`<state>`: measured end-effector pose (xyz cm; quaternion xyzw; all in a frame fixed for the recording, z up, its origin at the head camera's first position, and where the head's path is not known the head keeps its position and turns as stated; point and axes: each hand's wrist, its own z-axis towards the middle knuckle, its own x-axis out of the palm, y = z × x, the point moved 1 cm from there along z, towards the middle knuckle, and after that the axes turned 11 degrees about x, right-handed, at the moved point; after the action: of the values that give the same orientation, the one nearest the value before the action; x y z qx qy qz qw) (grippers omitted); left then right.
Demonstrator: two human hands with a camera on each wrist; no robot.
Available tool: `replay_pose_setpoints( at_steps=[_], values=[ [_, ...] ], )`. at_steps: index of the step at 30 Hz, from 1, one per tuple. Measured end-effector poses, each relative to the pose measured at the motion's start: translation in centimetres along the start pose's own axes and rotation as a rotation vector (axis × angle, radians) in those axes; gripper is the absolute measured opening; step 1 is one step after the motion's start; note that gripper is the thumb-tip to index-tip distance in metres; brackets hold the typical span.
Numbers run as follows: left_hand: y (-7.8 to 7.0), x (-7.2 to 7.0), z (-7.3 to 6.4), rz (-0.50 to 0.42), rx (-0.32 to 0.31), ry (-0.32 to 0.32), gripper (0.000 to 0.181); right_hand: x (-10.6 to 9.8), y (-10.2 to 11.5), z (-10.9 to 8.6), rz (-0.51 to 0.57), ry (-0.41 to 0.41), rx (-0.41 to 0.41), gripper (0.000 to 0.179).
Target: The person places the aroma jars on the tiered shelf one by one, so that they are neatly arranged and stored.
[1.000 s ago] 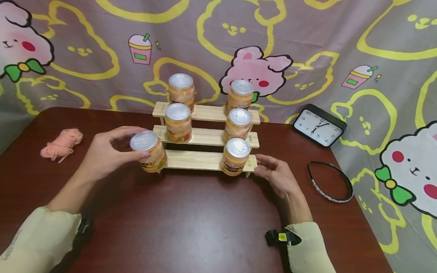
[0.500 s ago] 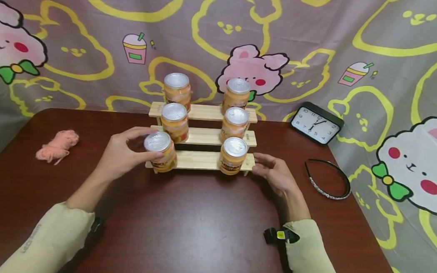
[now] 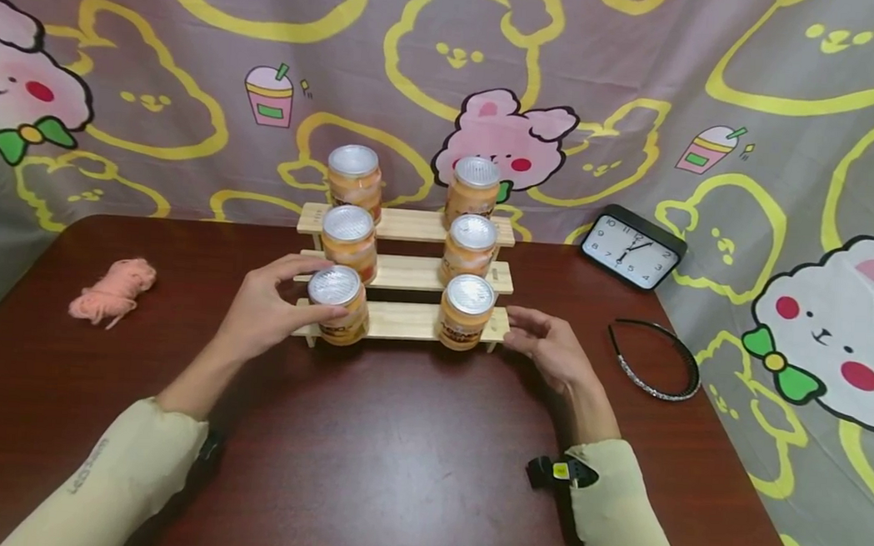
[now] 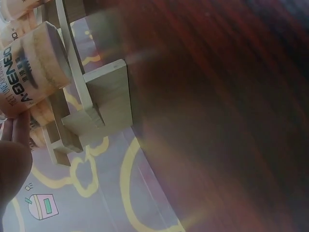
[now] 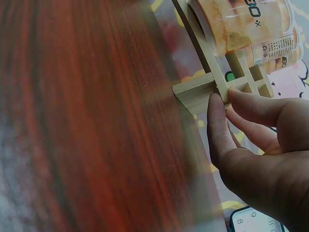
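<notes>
A three-step wooden rack (image 3: 404, 321) bears several orange-labelled cans with silver lids. My left hand (image 3: 265, 308) grips the front-left can (image 3: 345, 322) between thumb and fingers, at the left end of the lowest step. In the left wrist view that can (image 4: 36, 70) has its base at the rack's step (image 4: 77, 67); whether it bears fully on the wood I cannot tell. At the lowest step's right end, my right hand (image 3: 552, 351) pinches the wood between thumb and fingers, seen closely in the right wrist view. Beside it stands the front-right can (image 3: 466, 316).
Two cans stand on the middle step and two on the top. Pink yarn (image 3: 114, 291) lies on the brown table (image 3: 395, 471) at left. A clock (image 3: 634, 247) and a headband (image 3: 657, 366) are at right. A patterned cloth (image 3: 217, 67) hangs behind.
My left hand has moved right with the can, from beyond the rack's left end onto the lowest step's left part. The right hand stays at the rack's end. The view has shifted slightly.
</notes>
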<state>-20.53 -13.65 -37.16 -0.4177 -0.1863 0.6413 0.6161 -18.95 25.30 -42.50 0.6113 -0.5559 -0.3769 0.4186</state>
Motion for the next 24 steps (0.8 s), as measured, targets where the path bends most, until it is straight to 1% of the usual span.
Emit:
replay_pose_setpoints(
  at_steps=[9, 13, 24],
  values=[
    [0.2, 0.7, 0.0, -0.026, 0.047, -0.013, 0.054, -0.1, -0.2, 0.1, -0.001, -0.002, 0.0, 0.054],
    [0.3, 0.9, -0.1, -0.038, 0.046, -0.014, 0.054, -0.1, -0.3, 0.1, -0.008, 0.0, -0.003, 0.054],
    [0.3, 1.7, 0.2, -0.003, 0.042, 0.004, 0.055, -0.1, -0.2, 0.2, -0.003, 0.005, -0.005, 0.054]
  ],
)
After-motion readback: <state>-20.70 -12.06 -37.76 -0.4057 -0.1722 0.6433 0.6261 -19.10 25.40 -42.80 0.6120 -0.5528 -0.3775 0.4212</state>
